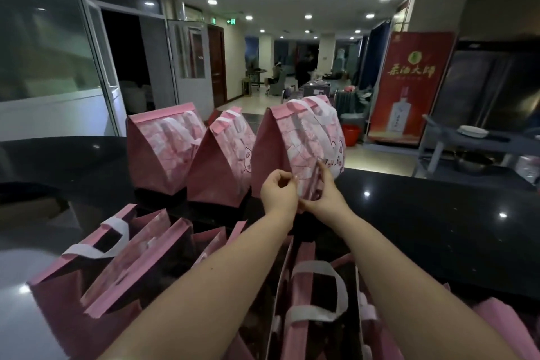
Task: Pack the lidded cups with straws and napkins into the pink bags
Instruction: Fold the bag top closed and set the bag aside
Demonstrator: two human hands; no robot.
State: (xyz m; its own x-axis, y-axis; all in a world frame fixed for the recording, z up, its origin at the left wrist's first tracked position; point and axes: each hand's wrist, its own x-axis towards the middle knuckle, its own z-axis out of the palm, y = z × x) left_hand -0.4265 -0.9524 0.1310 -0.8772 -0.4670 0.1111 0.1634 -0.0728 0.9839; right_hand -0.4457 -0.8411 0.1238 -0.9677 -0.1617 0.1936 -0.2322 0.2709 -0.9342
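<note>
Three pink bags stand closed in a row on the black counter (423,213): a left bag (163,149), a middle bag (225,161) and a right bag (295,143) with white handles. My left hand (277,190) and my right hand (324,193) meet at the lower front corner of the right bag. Both pinch its paper edge, the left with curled fingers, the right with thumb and forefinger. Several open pink bags (122,266) with white handles stand nearer to me, under my forearms. No cups, straws or napkins show.
The glossy counter stretches to the right and far left. Beyond it lie a tiled hall, a red banner (409,88), a grey trolley with dishes (470,134) and a red bucket (350,133). People stand far back in the hall.
</note>
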